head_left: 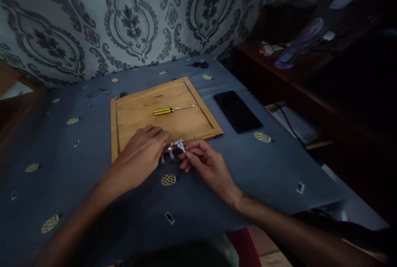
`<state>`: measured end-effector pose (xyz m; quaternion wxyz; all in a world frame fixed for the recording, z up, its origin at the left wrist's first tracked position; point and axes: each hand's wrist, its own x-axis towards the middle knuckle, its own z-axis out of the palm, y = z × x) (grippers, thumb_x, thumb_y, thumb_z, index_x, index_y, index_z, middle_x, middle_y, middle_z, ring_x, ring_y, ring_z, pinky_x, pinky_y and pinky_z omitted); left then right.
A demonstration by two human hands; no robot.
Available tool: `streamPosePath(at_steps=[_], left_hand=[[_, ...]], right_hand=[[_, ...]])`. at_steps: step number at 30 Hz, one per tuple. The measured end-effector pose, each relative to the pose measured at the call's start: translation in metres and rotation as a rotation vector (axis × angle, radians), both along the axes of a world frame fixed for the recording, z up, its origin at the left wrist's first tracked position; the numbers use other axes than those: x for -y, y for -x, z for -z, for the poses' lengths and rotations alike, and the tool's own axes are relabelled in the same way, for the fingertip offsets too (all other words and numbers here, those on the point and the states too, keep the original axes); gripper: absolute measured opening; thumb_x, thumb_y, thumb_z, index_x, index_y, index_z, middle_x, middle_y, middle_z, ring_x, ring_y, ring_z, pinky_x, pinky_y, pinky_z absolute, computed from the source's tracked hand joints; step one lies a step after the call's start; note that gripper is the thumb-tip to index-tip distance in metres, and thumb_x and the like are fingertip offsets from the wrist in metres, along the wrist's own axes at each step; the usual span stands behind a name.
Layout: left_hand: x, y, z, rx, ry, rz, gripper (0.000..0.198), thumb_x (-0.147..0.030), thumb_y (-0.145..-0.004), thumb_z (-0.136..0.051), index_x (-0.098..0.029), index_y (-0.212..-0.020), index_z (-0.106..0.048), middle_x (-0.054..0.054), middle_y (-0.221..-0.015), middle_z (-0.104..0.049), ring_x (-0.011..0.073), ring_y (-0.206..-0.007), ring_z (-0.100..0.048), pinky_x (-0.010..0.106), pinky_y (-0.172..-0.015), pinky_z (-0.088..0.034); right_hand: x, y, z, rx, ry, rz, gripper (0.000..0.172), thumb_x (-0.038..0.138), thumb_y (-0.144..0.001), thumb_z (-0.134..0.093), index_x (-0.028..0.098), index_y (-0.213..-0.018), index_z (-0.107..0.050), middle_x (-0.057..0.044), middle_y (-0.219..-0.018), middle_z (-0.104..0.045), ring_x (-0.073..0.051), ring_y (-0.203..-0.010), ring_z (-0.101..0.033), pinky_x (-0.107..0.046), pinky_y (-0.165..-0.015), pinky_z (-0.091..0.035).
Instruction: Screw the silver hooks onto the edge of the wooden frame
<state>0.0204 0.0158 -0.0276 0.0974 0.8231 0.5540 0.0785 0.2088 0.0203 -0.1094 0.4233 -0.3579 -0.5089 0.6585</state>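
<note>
A framed wooden panel (142,114) lies flat on the blue patterned tablecloth. At its near edge sits a small silver metal piece (180,145), with another shiny metal part (170,152) just left of it. My right hand (206,163) pinches the lower end of the silver piece between thumb and fingertips. My left hand (142,151) rests over the near edge of the panel, its fingers bent down beside the shiny part; what its fingertips hold, if anything, is hidden. A yellow-handled screwdriver (164,111) lies across the panel, shaft toward the right.
A black phone (237,111) lies right of the panel. Dark keys (201,64) rest at the cloth's far edge, and thin wire-like items (99,92) at the back left. A plastic bottle (304,39) is on the brown furniture (263,64) at right.
</note>
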Motion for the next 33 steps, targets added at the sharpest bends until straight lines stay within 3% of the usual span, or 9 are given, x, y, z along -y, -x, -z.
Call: streamPosePath(at_steps=[8, 13, 20, 33], left_hand=[[0.003, -0.001, 0.009, -0.007, 0.018, 0.000, 0.017, -0.024, -0.097, -0.053, -0.017, -0.108, -0.064, 0.008, -0.112, -0.062, 0.0263, -0.111, -0.054, 0.046, -0.099, -0.045], [0.002, 0.001, 0.015, -0.021, -0.019, 0.022, 0.034, -0.035, -0.088, -0.069, -0.018, -0.117, -0.060, 0.008, -0.123, -0.059, 0.0289, -0.120, -0.049, 0.046, -0.102, -0.044], [0.002, -0.006, 0.023, -0.027, -0.017, 0.059, 0.041, -0.042, -0.083, -0.074, -0.016, -0.112, -0.061, 0.010, -0.122, -0.060, 0.0303, -0.121, -0.049, 0.048, -0.104, -0.043], [0.001, -0.010, 0.025, -0.002, -0.004, 0.068, 0.040, -0.048, -0.081, -0.075, -0.016, -0.104, -0.065, 0.011, -0.120, -0.061, 0.0310, -0.120, -0.050, 0.052, -0.104, -0.043]], right_hand=[[-0.002, 0.002, 0.011, -0.017, 0.060, -0.023, 0.026, 0.044, -0.088, -0.068, 0.022, -0.093, -0.056, -0.001, -0.081, -0.070, -0.014, -0.065, -0.068, -0.028, -0.060, -0.057], [-0.004, 0.004, 0.009, 0.012, 0.059, -0.033, 0.022, 0.041, -0.089, -0.067, 0.022, -0.092, -0.056, 0.000, -0.078, -0.070, -0.012, -0.063, -0.067, -0.027, -0.060, -0.056], [-0.001, 0.004, 0.008, 0.073, 0.010, -0.031, 0.011, 0.032, -0.091, -0.061, 0.023, -0.095, -0.056, 0.001, -0.078, -0.068, -0.011, -0.061, -0.063, -0.026, -0.061, -0.055], [-0.003, 0.004, 0.004, 0.080, 0.049, -0.054, 0.011, 0.029, -0.090, -0.060, 0.023, -0.098, -0.055, 0.000, -0.078, -0.069, -0.012, -0.063, -0.064, -0.027, -0.061, -0.055]])
